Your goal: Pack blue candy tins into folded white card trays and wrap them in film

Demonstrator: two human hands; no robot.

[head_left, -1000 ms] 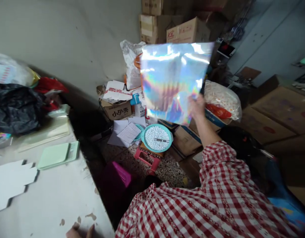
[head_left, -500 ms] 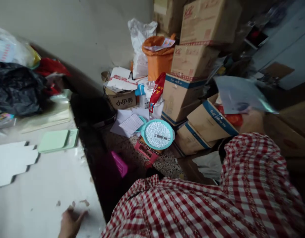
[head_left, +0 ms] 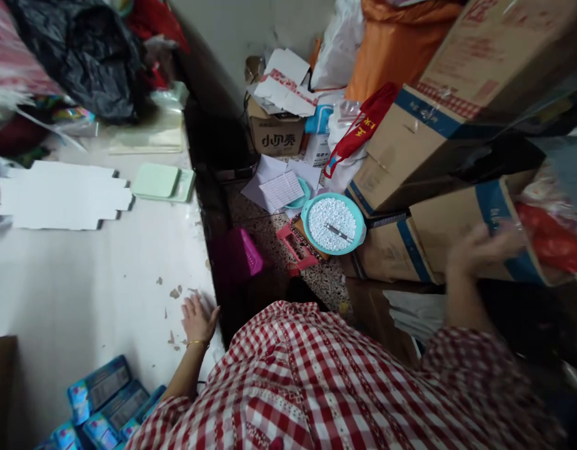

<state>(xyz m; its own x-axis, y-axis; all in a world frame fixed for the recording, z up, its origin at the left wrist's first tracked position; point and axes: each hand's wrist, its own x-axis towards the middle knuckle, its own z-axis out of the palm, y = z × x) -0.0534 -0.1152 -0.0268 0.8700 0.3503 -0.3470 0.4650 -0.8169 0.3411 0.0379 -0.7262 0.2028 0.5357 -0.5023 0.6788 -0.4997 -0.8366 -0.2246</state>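
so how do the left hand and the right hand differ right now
The left hand lies palm down on the table near its edge, while the right hand is raised in front of a carton.
The left hand looks fairly sharp; the right hand is blurred.
The left hand has a gold band at its wrist; none can be made out on the right hand's.
Both come from checked sleeves.

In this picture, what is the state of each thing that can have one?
Left hand: open, resting on the table
Right hand: raised, blurred, grip unclear
Turquoise basin: filled with white pellets
White cardboard: unfolded, lying flat
Table: marked with brown patches
Black plastic bag: crumpled
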